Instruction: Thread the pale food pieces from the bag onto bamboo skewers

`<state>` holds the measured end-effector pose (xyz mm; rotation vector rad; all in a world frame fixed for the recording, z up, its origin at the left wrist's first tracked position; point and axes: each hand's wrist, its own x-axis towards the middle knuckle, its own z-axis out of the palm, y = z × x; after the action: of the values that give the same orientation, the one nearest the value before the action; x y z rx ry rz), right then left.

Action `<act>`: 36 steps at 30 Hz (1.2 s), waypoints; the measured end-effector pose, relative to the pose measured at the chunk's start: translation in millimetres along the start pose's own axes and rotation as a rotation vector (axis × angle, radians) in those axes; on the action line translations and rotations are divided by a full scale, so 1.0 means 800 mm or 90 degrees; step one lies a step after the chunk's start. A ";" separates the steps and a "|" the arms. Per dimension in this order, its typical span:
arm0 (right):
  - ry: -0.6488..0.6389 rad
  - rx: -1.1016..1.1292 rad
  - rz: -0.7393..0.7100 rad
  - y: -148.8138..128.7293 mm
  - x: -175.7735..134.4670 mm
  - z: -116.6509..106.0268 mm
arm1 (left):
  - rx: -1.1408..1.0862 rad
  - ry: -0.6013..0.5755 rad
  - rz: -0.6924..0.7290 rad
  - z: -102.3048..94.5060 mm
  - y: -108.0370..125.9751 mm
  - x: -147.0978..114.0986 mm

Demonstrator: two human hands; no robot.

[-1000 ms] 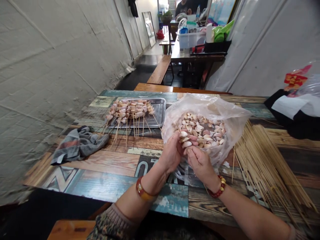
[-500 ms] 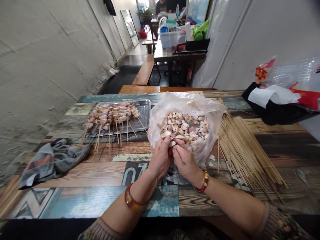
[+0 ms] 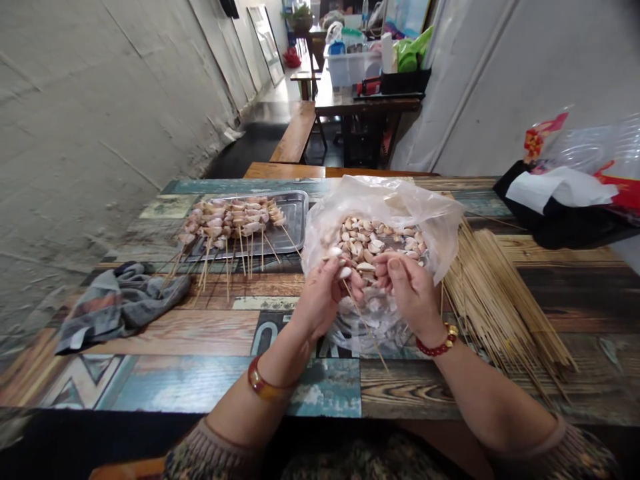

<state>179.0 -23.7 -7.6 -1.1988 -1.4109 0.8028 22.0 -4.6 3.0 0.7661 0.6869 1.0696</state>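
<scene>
Currently the left hand (image 3: 323,293) grips a thin pale bamboo skewer (image 3: 366,326) with glossy white garlic cloves (image 3: 345,273) on it, centre of frame, over the crumpled translucent plastic bag (image 3: 440,220). Right hand (image 3: 413,290) just beside it, fingers loosely curled; can't tell if it pinches anything. Loose pinkish-white garlic cloves (image 3: 357,240) lie in the bag, right of centre.

Risks: skewer tip can't be made out near the left fingertips, so a hard push could prick a finger; an off-centre push could split a clove. Tail hangs free toward lower centre; a wrist twist could snag the film. Left of centre, loaded bamboo skewers (image 3: 250,217) overhang the shiny rectangular metal tray (image 3: 299,220); a bump could drag them off.
</scene>
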 end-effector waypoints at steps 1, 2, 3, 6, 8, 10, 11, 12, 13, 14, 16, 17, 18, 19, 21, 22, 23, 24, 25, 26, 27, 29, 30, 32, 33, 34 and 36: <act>-0.004 0.008 0.011 0.000 0.001 -0.001 | 0.033 -0.022 -0.024 0.001 -0.003 -0.002; -0.022 0.012 0.021 0.000 0.002 0.000 | 0.065 -0.047 -0.043 0.002 -0.007 -0.003; -0.047 0.016 0.032 -0.001 0.003 0.001 | 0.099 -0.076 -0.056 0.003 -0.011 -0.005; -0.105 0.032 0.070 -0.002 0.003 0.007 | 0.192 -0.151 -0.069 0.004 -0.021 -0.007; -0.121 0.044 0.093 0.000 0.003 0.010 | 0.226 -0.164 -0.074 0.003 -0.024 -0.008; -0.133 0.066 0.120 0.004 0.002 0.010 | 0.222 -0.165 -0.089 0.002 -0.023 -0.009; -0.135 0.082 0.137 0.006 0.002 0.010 | 0.211 -0.170 -0.098 0.001 -0.021 -0.009; -0.134 0.095 0.151 0.008 0.002 0.009 | 0.198 -0.176 -0.105 0.000 -0.020 -0.009; -0.128 0.102 0.159 0.010 0.003 0.008 | 0.186 -0.183 -0.111 0.000 -0.018 -0.010; -0.122 0.099 0.157 0.011 0.003 0.007 | 0.177 -0.184 -0.114 0.000 -0.016 -0.010; -0.109 0.059 0.123 0.013 0.005 0.006 | 0.172 -0.173 -0.120 0.001 -0.014 -0.009; -0.106 0.033 0.095 0.013 0.005 0.006 | 0.174 -0.160 -0.121 0.002 -0.013 -0.009; -0.109 0.011 0.066 0.013 0.006 0.006 | 0.176 -0.144 -0.121 0.003 -0.013 -0.009; -0.114 -0.004 0.042 0.013 0.006 0.007 | 0.180 -0.125 -0.119 0.004 -0.014 -0.008; -0.137 -0.002 0.024 0.013 0.007 0.008 | 0.192 -0.087 -0.110 0.005 -0.016 -0.007; -0.147 0.014 0.033 0.013 0.007 0.009 | 0.203 -0.072 -0.104 0.005 -0.016 -0.006; -0.151 0.036 0.052 0.013 0.007 0.010 | 0.216 -0.059 -0.096 0.004 -0.016 -0.006; -0.147 0.067 0.075 0.014 0.008 0.011 | 0.233 -0.046 -0.079 0.003 -0.016 -0.005; -0.136 0.107 0.102 0.014 0.009 0.010 | 0.254 -0.031 -0.051 0.001 -0.016 -0.005; -0.118 0.154 0.129 0.015 0.010 0.010 | 0.277 -0.013 -0.012 -0.001 -0.015 -0.004; -0.094 0.200 0.153 0.015 0.012 0.008 | 0.300 0.007 0.032 -0.003 -0.013 -0.003; -0.036 0.259 0.191 0.016 0.018 0.001 | 0.348 0.044 0.112 -0.010 -0.010 -0.002; -0.009 0.260 0.199 0.017 0.021 -0.003 | 0.374 0.058 0.143 -0.013 -0.008 -0.001; 0.028 0.201 0.177 0.020 0.027 -0.012 | 0.450 0.066 0.197 -0.020 -0.005 0.001; 0.033 0.150 0.151 0.021 0.029 -0.016 | 0.509 0.057 0.226 -0.023 -0.004 0.002; 0.031 0.089 0.118 0.023 0.030 -0.020 | 0.577 0.039 0.259 -0.025 -0.002 0.003; 0.018 -0.038 0.050 0.026 0.031 -0.025 | 0.715 -0.023 0.314 -0.027 0.001 0.003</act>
<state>205.4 3.0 -15.3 -1.3145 -1.3801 0.7996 5.2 2.3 -8.7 1.9916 1.1069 1.0511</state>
